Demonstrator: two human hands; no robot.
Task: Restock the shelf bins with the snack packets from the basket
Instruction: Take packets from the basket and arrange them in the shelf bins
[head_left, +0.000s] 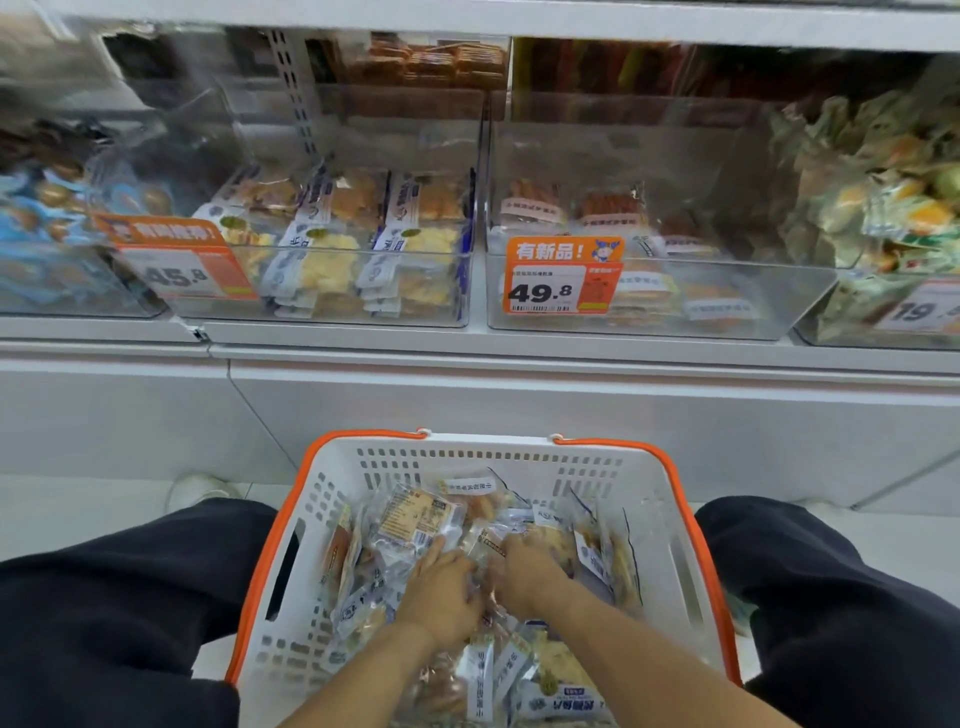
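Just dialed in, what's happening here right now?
A person crouches in front of a shop shelf with a white, orange-rimmed basket between their knees. Both the left hand and the right hand are down in the basket's heap of snack packets, fingers curled into the pile, gathering some. Nothing has been lifted yet. Above, the clear bin with the 45.8 tag holds neat rows of similar packets, and the bin with the 49.8 tag is partly filled.
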